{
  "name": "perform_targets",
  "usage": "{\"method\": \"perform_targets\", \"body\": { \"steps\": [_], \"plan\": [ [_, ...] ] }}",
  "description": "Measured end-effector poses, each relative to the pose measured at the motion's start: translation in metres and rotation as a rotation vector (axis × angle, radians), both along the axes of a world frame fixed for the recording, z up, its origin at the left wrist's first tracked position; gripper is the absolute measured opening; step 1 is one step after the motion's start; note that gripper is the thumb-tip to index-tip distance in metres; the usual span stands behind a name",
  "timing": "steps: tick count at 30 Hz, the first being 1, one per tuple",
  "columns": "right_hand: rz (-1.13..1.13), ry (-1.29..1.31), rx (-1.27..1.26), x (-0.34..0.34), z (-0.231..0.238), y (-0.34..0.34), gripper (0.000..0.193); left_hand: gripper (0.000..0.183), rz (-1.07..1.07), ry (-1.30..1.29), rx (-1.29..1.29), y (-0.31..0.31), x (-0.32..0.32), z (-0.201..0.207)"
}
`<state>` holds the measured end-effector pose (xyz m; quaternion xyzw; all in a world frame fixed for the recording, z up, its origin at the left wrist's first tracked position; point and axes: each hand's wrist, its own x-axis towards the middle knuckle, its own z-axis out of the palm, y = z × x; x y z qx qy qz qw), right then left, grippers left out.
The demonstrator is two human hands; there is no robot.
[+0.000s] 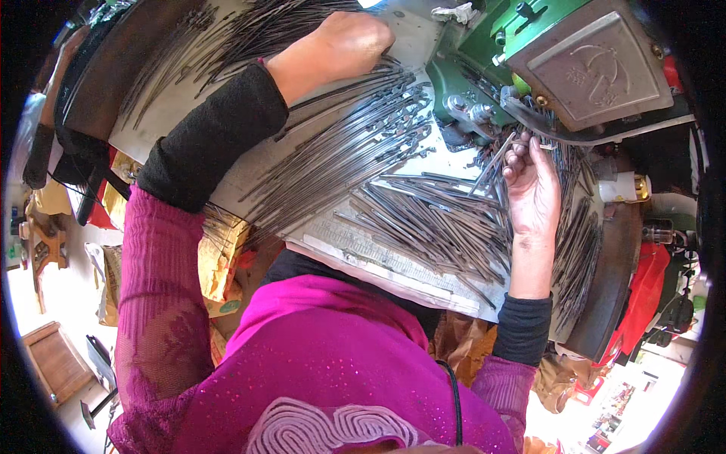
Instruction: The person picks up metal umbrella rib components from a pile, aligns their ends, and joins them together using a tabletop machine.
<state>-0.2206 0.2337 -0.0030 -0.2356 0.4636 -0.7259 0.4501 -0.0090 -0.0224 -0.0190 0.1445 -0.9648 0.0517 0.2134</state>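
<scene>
Many thin dark metal rods [333, 163] lie in a fan across the worktable, some with bent, shiny ends. My left hand [352, 47] is closed over the far pile; what its fingers hold, if anything, is hidden. Beside the green machine [556, 57], my right hand [534, 185] is turned palm up, its fingers curled and pinched around a thin metal rod [494, 163] by the machine's lower jaw. Below that hand, to its left, spreads a loose heap of rods [435, 223].
A curved grey metal bar [590, 138] juts from the machine above my right hand. More rods [578, 250] lie at the right edge. A printed sheet [386, 261] covers the table's near edge. Red cloth [643, 291] hangs at the right. A dark curved rim [102, 87] bounds the left.
</scene>
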Motion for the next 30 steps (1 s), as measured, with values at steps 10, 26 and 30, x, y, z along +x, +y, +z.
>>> {"method": "perform_targets", "body": {
  "steps": [10, 26, 30],
  "plan": [
    [0.002, 0.011, 0.028, 0.005, 0.003, -0.001, 0.02, 0.011, -0.008, 0.068, -0.103, 0.0, -0.001, -0.009],
    [-0.006, 0.015, 0.057, 0.006, 0.002, -0.002, 0.02, 0.021, -0.155, 0.073, 0.209, -0.002, -0.003, 0.009],
    [0.007, -0.009, 0.055, 0.004, 0.001, -0.002, 0.02, 0.017, -0.213, 0.128, 0.089, 0.007, -0.009, 0.01]
  ]
}}
